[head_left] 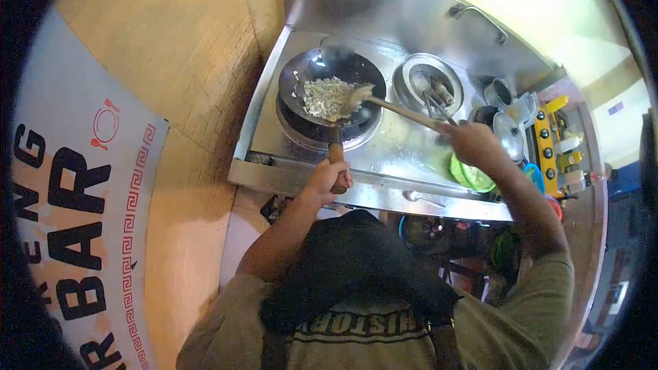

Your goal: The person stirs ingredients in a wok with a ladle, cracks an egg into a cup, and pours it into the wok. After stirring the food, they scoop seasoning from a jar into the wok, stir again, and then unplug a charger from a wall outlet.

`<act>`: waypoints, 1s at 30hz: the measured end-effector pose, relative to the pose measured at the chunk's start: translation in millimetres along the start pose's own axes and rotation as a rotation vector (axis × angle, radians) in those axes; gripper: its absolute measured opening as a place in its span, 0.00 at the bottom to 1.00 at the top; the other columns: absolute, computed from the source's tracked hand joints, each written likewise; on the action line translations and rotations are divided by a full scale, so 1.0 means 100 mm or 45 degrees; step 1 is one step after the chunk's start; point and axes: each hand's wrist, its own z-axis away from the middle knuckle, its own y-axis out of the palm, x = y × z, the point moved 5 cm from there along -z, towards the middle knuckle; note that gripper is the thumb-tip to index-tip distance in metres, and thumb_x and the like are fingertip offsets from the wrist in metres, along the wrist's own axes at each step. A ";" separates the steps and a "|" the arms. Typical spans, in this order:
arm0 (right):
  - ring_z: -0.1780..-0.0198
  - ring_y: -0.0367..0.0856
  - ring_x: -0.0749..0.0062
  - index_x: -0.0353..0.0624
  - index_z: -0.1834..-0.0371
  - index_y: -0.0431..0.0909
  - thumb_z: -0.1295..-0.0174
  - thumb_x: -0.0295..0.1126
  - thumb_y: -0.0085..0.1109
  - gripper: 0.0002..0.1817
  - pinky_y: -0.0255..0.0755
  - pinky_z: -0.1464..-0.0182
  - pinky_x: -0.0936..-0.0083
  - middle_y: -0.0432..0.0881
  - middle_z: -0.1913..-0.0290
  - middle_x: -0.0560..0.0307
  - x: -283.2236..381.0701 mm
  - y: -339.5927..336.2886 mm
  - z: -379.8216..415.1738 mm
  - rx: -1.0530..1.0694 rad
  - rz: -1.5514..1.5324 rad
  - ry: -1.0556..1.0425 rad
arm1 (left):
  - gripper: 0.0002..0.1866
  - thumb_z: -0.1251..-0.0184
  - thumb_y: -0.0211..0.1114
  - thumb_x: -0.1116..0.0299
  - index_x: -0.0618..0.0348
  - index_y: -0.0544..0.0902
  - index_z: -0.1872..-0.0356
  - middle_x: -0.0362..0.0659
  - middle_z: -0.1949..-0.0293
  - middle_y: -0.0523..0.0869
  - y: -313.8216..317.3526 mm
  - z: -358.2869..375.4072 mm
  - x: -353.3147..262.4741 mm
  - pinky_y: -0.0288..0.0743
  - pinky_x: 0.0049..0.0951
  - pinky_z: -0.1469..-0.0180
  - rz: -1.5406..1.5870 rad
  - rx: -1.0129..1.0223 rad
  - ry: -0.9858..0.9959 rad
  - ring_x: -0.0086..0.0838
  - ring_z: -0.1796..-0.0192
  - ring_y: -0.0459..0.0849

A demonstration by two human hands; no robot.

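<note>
A dark wok (364, 68) sits on the round burner at the left of the steel stove, with pale chopped food (325, 97) in it. My left hand (327, 179) is closed around the wok's wooden handle (335, 153). My right hand (474, 144) grips the long handle of a ladle (404, 111). The ladle's head (359, 94) rests at the right side of the food inside the wok.
Right of the wok is a metal pot (410, 77) with utensils in it. Farther right are a metal lid (507, 135), a green bowl (470, 173), a metal cup (498, 92) and yellow-topped bottles (570, 159). A spoon (419, 197) lies on the front ledge.
</note>
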 end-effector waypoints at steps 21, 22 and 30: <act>0.58 0.80 0.56 0.42 0.39 0.69 0.45 0.29 0.53 0.27 0.76 0.56 0.63 0.80 0.52 0.42 0.63 1.98 -1.44 -0.120 -1.133 -0.169 | 0.12 0.37 0.60 0.75 0.55 0.73 0.53 0.36 0.75 0.73 -0.35 -0.10 0.21 0.65 0.25 0.80 -0.092 -0.182 -0.019 0.21 0.79 0.70; 0.51 0.79 0.48 0.39 0.44 0.73 0.50 0.30 0.57 0.26 0.72 0.48 0.56 0.80 0.53 0.37 0.79 2.38 -1.72 -0.399 -1.026 -0.124 | 0.12 0.37 0.59 0.72 0.54 0.73 0.52 0.36 0.74 0.74 -0.51 -0.26 0.29 0.68 0.23 0.76 -0.118 -0.159 -0.055 0.23 0.78 0.72; 0.54 0.80 0.46 0.39 0.42 0.73 0.36 0.50 0.49 0.28 0.72 0.51 0.58 0.81 0.54 0.37 0.98 1.96 -0.14 -0.299 -1.489 0.374 | 0.16 0.35 0.60 0.63 0.55 0.74 0.49 0.42 0.64 0.76 -0.52 -0.39 0.76 0.69 0.29 0.63 -0.783 0.014 -0.564 0.30 0.66 0.75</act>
